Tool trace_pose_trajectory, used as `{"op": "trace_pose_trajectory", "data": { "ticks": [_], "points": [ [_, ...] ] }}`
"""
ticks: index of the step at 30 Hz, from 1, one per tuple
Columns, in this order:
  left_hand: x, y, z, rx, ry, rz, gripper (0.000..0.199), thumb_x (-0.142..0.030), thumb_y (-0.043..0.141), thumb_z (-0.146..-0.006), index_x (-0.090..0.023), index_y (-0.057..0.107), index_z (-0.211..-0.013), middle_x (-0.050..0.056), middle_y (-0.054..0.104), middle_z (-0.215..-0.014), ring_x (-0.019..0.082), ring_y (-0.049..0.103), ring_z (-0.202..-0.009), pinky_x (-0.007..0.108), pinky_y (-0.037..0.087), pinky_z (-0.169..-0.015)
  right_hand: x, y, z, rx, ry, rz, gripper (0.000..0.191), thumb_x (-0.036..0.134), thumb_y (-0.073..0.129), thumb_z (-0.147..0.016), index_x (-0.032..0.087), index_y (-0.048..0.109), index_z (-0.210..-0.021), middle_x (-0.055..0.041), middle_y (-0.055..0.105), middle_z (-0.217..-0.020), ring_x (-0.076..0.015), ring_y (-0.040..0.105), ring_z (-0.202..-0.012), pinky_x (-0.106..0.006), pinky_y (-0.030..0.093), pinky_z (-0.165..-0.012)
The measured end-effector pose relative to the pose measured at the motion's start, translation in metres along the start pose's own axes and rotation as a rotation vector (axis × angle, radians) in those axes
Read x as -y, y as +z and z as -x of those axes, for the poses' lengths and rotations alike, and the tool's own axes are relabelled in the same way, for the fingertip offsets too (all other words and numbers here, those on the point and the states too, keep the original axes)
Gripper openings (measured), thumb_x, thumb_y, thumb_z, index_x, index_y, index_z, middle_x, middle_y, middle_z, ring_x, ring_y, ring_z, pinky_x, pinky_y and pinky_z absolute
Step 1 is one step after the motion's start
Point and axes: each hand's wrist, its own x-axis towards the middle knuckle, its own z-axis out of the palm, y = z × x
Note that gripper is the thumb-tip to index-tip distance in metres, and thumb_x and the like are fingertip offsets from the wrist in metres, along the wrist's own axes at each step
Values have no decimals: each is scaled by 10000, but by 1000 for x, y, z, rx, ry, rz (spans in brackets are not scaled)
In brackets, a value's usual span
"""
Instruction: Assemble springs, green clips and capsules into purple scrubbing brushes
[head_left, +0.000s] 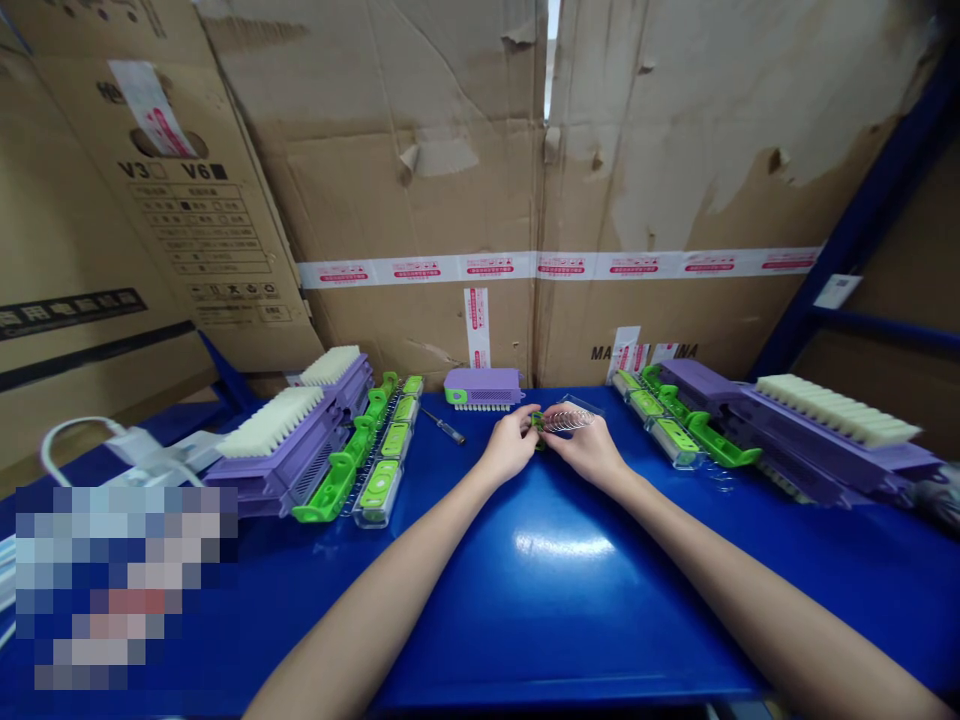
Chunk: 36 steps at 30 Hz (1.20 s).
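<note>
Work looks unfinished: the left hand [514,445] pinches a green piece [538,426], the right hand [589,446] a clear coil [568,419], their joining unclear, a purple brush unit [487,384] lying apart

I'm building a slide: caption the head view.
Both hands meet at a small green part, bristled purple units on either side.
</note>
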Motion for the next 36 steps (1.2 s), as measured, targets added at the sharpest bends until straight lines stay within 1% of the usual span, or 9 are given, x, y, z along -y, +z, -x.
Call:
{"op": "trace_pose_trajectory", "data": {
  "ticks": [4, 9, 14, 18, 23, 26, 30, 33, 36],
  "points": [
    [-2, 0, 2, 6, 16, -39, 475, 38, 478, -724, -91, 545, -1177, 145, 653, -1096, 194, 630, -998, 337, 476, -917, -1, 0, 0, 9, -6, -7, 130, 253, 601, -735, 201, 595, -854, -29, 673, -813, -180, 648, -751, -307, 513, -715],
    [-6, -1, 3, 7, 26, -87, 458, 34, 459, -736, -85, 554, -1168, 146, 650, -1102, 190, 630, -999, 324, 479, -915, 0, -1, -1, 15, -30, 11, 124, 249, 594, -735, 199, 598, -848, -30, 670, -822, -178, 645, -755, -302, 506, -714],
    [-5, -1, 4, -7, 64, -143, 420, 5, 460, -755, -106, 577, -1143, 127, 660, -1091, 189, 634, -1001, 312, 486, -908, 4, 0, -2, 16, -16, 70, 87, 222, 584, -728, 196, 605, -807, -33, 668, -828, -182, 639, -769, -305, 495, -725],
    [-5, -2, 5, -35, 108, -226, 389, -27, 471, -768, -106, 588, -1131, 120, 676, -1049, 192, 649, -959, 313, 501, -883, 9, 2, -2, 3, 13, 135, 70, 194, 568, -724, 195, 606, -784, -32, 672, -845, -182, 635, -785, -301, 479, -736],
    [-8, -2, 7, -58, 109, -310, 384, -37, 475, -766, -118, 604, -1118, 101, 693, -1002, 190, 661, -910, 309, 509, -862, 12, 3, -2, -26, 9, 189, 82, 167, 559, -724, 192, 605, -786, -25, 673, -837, -174, 631, -785, -285, 467, -729],
    [-6, -2, 6, -44, 111, -267, 384, -46, 477, -771, -121, 599, -1127, 102, 682, -1037, 191, 651, -947, 307, 501, -882, 12, 2, -2, -16, 24, 186, 72, 174, 569, -726, 191, 606, -785, -27, 674, -841, -175, 632, -780, -285, 466, -728],
    [-2, -3, 4, -6, 86, -157, 396, -35, 479, -762, -108, 584, -1137, 123, 658, -1094, 197, 629, -1009, 334, 475, -933, 13, 0, -3, -14, 67, 169, 73, 189, 587, -721, 195, 610, -790, -29, 676, -825, -181, 635, -762, -288, 470, -708],
    [-3, -4, 3, 56, 56, -58, 445, 15, 484, -721, -97, 568, -1143, 129, 649, -1113, 194, 621, -1025, 343, 465, -950, 12, 0, -3, -20, 62, 173, 72, 191, 588, -717, 197, 616, -784, -31, 676, -820, -183, 633, -758, -294, 471, -707],
    [-7, -6, 2, 121, 31, -25, 463, 32, 496, -707, -79, 555, -1153, 140, 659, -1082, 202, 626, -1011, 354, 473, -934, 11, 0, -3, -4, 60, 182, 85, 182, 582, -718, 196, 616, -795, -33, 675, -818, -185, 631, -768, -297, 468, -708]
  ]
}}
